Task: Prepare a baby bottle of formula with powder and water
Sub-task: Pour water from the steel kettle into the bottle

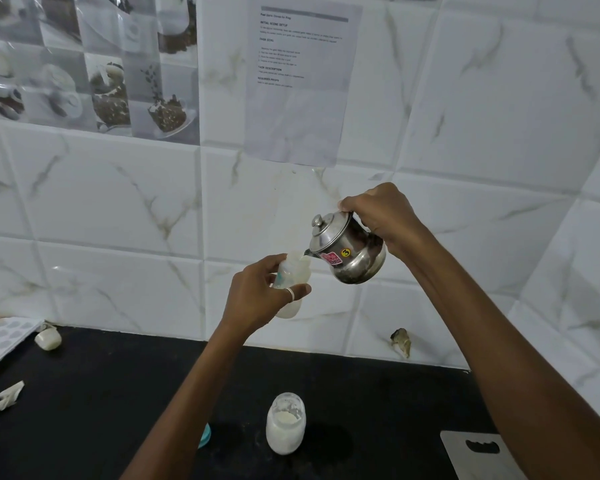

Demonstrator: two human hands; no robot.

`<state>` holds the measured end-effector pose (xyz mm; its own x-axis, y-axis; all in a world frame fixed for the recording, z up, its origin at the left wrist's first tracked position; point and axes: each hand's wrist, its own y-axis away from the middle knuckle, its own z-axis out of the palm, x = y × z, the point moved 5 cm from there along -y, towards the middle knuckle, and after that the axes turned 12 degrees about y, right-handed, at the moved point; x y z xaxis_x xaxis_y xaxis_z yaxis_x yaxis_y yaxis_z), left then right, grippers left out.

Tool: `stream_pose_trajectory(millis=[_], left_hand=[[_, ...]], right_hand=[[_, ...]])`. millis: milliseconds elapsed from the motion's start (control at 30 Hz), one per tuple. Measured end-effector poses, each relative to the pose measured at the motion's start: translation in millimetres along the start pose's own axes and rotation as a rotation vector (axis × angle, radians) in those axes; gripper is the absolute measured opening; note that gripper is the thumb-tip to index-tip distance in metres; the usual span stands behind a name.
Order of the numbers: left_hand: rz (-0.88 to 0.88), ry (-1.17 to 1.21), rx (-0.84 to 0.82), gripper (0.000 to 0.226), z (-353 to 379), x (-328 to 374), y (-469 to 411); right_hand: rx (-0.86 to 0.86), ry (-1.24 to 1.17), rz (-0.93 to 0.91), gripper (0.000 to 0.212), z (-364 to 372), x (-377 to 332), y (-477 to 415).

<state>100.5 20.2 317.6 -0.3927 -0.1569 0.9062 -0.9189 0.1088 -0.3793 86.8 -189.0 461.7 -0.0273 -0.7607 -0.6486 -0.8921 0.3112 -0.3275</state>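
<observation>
My left hand (260, 291) grips a translucent baby bottle (293, 271) held up in the air, its mouth open at the top. My right hand (383, 213) holds a small steel kettle (349, 252) by its handle, tilted left so the spout touches the bottle's rim. The kettle's lid is on. Below, an open glass jar of white powder (286, 424) stands on the black counter (118, 393). A teal lid (205, 434) peeks out from behind my left forearm.
A white bottle nipple piece (48, 337) and a dimpled white tray (4, 337) lie at the counter's far left, with torn paper (7, 396) nearer. A grey cutting board (475, 455) sits at the bottom right. Tiled wall rises behind.
</observation>
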Motion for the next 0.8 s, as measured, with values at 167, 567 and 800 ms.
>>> stream_pose_trajectory(millis=[167, 567, 800], left_hand=[[-0.002, -0.003, 0.000, 0.066, -0.7, 0.5, -0.5], [0.004, -0.009, -0.004, 0.068, -1.4, 5.5, 0.5], [0.002, -0.011, -0.005, 0.067, -2.4, 8.6, 3.3]], right_hand=[[-0.006, 0.009, -0.015, 0.036, -1.3, -3.5, 2.2], [0.010, 0.027, -0.039, 0.041, -7.7, -11.5, 4.6], [0.004, 0.035, -0.036, 0.042, -9.0, -15.0, 6.6]])
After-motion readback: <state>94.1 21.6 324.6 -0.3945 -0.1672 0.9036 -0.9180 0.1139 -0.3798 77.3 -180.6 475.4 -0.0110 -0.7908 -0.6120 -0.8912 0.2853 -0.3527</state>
